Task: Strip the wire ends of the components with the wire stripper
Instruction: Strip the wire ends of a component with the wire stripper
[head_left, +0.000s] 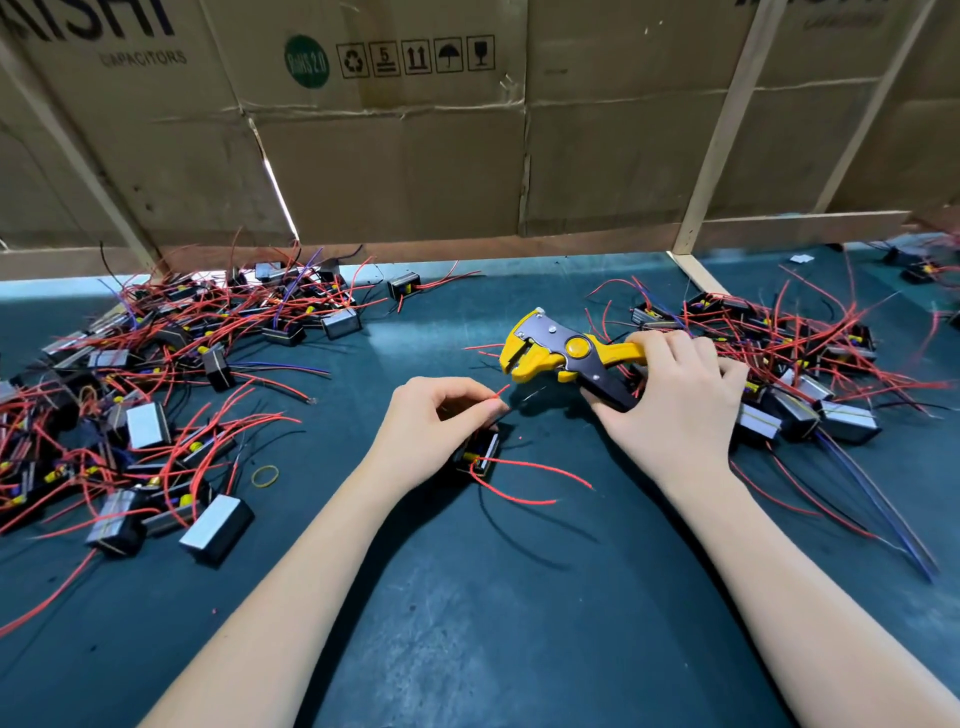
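Observation:
My right hand (675, 400) grips the handles of a yellow and black wire stripper (561, 353), whose jaws point left and stand slightly apart with nothing in them. My left hand (436, 421) pinches the end of a thin red wire (501, 391) just below and left of the jaws. That wire belongs to a small black component (480, 453) lying on the mat under my left fingers. Two more red leads (535, 470) trail from it to the right.
A large tangle of components with red and purple wires (171, 374) covers the mat on the left. Another pile (795, 374) lies right, behind my right hand. A yellow rubber band (265, 475) sits near the left pile. Cardboard sheets (415, 156) and wooden slats wall the back.

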